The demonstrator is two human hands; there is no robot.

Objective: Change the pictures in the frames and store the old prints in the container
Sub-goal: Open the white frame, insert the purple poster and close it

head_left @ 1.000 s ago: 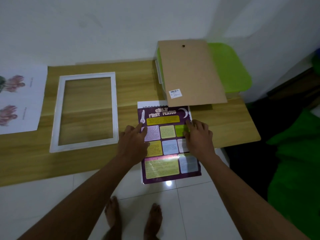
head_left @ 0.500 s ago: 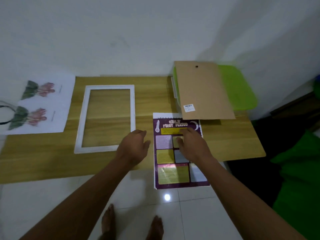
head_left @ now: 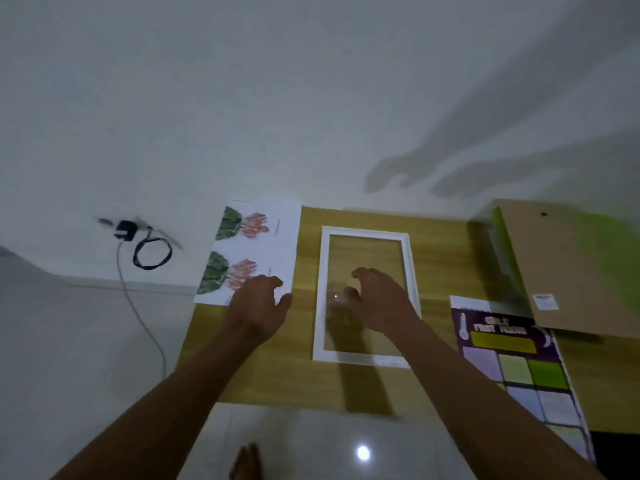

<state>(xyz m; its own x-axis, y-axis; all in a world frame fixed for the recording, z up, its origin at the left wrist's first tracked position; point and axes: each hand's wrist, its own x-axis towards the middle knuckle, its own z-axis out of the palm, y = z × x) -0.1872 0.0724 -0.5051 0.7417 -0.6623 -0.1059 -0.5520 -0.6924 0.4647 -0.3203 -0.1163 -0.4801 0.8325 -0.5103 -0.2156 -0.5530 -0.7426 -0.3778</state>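
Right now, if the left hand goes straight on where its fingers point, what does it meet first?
Probably the white paper print with pink flowers: the left hand hovers at its near corner, though height above the paper is unclear.

Dim, greyish light; arm shadows stretch across the upper right wall (head_left: 450, 161), a glare spot (small, round) on the floor (head_left: 363, 453), right edge blurred.

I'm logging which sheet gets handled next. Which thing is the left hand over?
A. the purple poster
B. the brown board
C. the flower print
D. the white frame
C: the left hand is over the near right corner of the flower print, while the right hand is over the white frame.
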